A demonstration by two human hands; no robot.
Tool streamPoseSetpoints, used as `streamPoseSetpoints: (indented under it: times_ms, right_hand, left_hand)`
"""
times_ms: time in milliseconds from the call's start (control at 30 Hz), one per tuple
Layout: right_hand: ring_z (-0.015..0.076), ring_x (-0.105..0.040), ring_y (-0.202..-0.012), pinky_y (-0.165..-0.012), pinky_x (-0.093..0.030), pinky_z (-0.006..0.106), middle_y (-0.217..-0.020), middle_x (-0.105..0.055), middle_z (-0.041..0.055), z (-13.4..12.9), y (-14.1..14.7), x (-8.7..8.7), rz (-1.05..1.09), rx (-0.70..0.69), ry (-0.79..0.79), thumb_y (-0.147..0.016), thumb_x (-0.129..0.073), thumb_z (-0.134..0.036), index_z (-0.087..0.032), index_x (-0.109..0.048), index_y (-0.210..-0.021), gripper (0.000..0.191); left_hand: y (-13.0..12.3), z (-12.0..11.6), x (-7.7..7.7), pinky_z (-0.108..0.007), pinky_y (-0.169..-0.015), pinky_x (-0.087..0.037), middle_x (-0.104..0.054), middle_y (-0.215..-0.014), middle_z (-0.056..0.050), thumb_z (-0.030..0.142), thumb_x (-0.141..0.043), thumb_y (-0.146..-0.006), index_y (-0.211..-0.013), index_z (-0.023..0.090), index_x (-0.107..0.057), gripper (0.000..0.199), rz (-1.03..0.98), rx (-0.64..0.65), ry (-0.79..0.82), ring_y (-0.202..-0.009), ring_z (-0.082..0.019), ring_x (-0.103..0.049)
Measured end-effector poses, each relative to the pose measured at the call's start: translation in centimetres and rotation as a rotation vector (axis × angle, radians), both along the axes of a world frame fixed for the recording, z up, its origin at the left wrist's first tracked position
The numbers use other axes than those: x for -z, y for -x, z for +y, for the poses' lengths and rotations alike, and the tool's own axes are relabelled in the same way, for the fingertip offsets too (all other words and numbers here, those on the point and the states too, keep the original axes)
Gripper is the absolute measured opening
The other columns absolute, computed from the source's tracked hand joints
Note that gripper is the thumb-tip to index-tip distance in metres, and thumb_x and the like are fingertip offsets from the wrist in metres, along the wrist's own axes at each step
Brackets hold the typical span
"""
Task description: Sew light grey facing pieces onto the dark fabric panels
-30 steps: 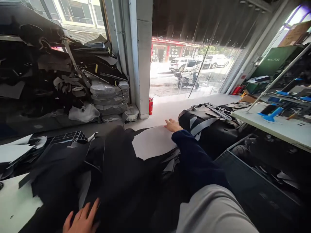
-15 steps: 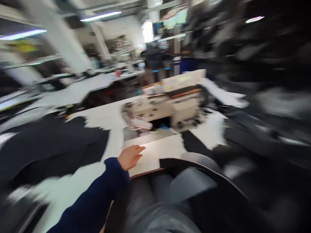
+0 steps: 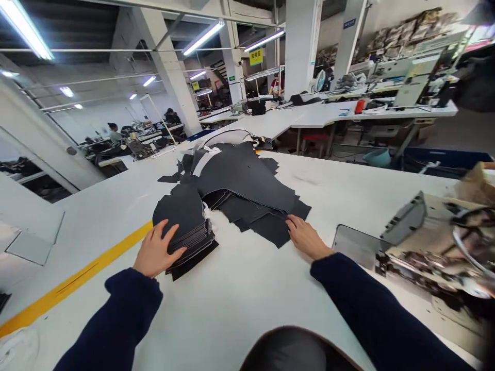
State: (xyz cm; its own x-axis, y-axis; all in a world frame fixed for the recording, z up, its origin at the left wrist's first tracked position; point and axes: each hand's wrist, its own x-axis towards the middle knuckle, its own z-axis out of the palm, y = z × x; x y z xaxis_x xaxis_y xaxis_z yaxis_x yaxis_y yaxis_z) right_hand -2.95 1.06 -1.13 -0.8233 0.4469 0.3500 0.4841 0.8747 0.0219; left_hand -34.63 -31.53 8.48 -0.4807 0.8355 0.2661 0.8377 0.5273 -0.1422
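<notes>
My left hand rests on the near left edge of a stack of dark fabric pieces, its fingers spread. My right hand touches the near right corner of a larger dark fabric piece, thumb and fingers close together at its edge. That piece lies over more dark pieces, and a white strip shows near its far left side. All of it sits on a white table.
A sewing machine stands at the right. Yellow tape crosses the table at the left. Behind are more white tables, a red stool, a teal basin and people seated far off.
The view has swung left from the sewing machine to the fabric stacks. My right hand has come into view, and my left hand now lies on a stack instead of near the machine.
</notes>
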Motion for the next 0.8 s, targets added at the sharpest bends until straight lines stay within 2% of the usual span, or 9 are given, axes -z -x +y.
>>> streamPoseSetpoints:
  times_ms: [67, 167, 233, 300, 400, 500, 600, 700, 800]
  right_hand:
    - [0.0286, -0.046, -0.118, -0.085, -0.048, 0.039, -0.136, -0.041, 0.0203, 3.6, 3.8, 0.1, 0.008, 0.038, -0.021, -0.085, -0.037, -0.011, -0.007, -0.05, -0.123, 0.04]
    - [0.0293, -0.048, -0.116, -0.084, -0.047, 0.039, -0.135, -0.042, 0.0212, 7.7, 6.3, 0.4, -0.01, 0.013, -0.058, -0.079, -0.038, -0.004, -0.005, -0.047, -0.126, 0.048]
    - [0.0273, -0.054, -0.107, -0.083, -0.046, 0.036, -0.122, -0.053, 0.0197, 9.6, 6.6, 0.5, -0.042, -0.026, -0.076, -0.072, -0.038, 0.003, -0.006, -0.052, -0.119, 0.049]
    - [0.0244, -0.058, -0.095, -0.079, -0.046, 0.033, -0.103, -0.061, 0.0156, 10.9, 6.4, 0.3, -0.077, -0.077, -0.089, -0.066, -0.038, 0.006, -0.008, -0.059, -0.103, 0.045]
    - [0.0204, -0.059, -0.08, -0.072, -0.044, 0.03, -0.082, -0.062, 0.0092, 11.8, 5.7, -0.4, -0.116, -0.159, -0.113, -0.064, -0.038, 0.008, -0.013, -0.06, -0.082, 0.036]
    - [0.0196, -0.059, -0.074, -0.069, -0.043, 0.031, -0.077, -0.061, 0.0073, 11.1, 4.8, -1.1, -0.13, -0.225, -0.152, -0.072, -0.04, 0.006, -0.016, -0.06, -0.077, 0.029]
    - [0.0204, -0.057, -0.068, -0.065, -0.041, 0.032, -0.07, -0.06, 0.0061, 8.8, 3.0, -0.6, -0.14, -0.313, -0.222, -0.08, -0.045, -0.003, -0.018, -0.059, -0.071, 0.022]
    - [0.0213, -0.056, -0.067, -0.064, -0.039, 0.033, -0.067, -0.059, 0.0053, 5.1, -0.9, 1.7, -0.061, -0.375, -0.371, -0.074, -0.045, 0.0, -0.018, -0.057, -0.067, 0.023]
    - [0.0269, -0.058, -0.091, -0.071, -0.041, 0.036, -0.098, -0.064, 0.0105, 0.8, -6.1, 4.8, 0.09, -0.299, -0.461, -0.07, -0.044, -0.003, -0.018, -0.059, -0.075, 0.022]
  left_hand:
    - [1.8, 0.0, 0.6, -0.042, -0.102, -0.038, -0.038, -0.14, -0.013, 0.048, -0.054, -0.077, -0.136, 0.016, -0.043, 0.067, -0.095, -0.058, 0.1, -0.126, -0.032, -0.039]
    - [3.9, 0.2, 0.6, -0.039, -0.099, -0.041, -0.046, -0.136, -0.01, 0.046, -0.051, -0.08, -0.133, 0.018, -0.048, 0.06, -0.212, -0.061, 0.157, -0.121, -0.028, -0.047]
    - [5.2, 0.3, -0.2, -0.037, -0.099, -0.041, -0.052, -0.132, -0.008, 0.047, -0.049, -0.081, -0.126, 0.021, -0.055, 0.053, -0.274, -0.032, 0.157, -0.117, -0.027, -0.052]
    - [6.3, 0.3, -1.1, -0.034, -0.095, -0.043, -0.056, -0.128, -0.006, 0.047, -0.048, -0.081, -0.121, 0.022, -0.059, 0.048, -0.359, 0.004, 0.153, -0.111, -0.025, -0.056]
    - [7.3, 0.5, -1.9, -0.028, -0.085, -0.048, -0.059, -0.121, -0.005, 0.044, -0.042, -0.085, -0.119, 0.022, -0.06, 0.045, -0.458, 0.049, 0.136, -0.095, -0.019, -0.062]
    - [7.1, 1.1, -2.2, -0.027, -0.081, -0.048, -0.057, -0.123, -0.007, 0.049, -0.045, -0.083, -0.119, 0.021, -0.06, 0.047, -0.43, 0.079, 0.134, -0.091, -0.018, -0.062]
    - [6.3, 1.6, -2.6, -0.029, -0.087, -0.046, -0.052, -0.131, -0.009, 0.052, -0.052, -0.079, -0.117, 0.02, -0.06, 0.05, -0.366, 0.098, 0.154, -0.104, -0.023, -0.058]
    - [5.8, 1.8, -3.1, -0.031, -0.088, -0.045, -0.058, -0.125, -0.008, 0.049, -0.05, -0.081, -0.119, 0.019, -0.059, 0.049, -0.353, 0.122, 0.202, -0.105, -0.024, -0.057]
    - [5.7, 1.9, -3.0, -0.033, -0.088, -0.044, -0.063, -0.118, -0.008, 0.045, -0.045, -0.084, -0.122, 0.019, -0.058, 0.048, -0.324, 0.136, 0.242, -0.102, -0.026, -0.057]
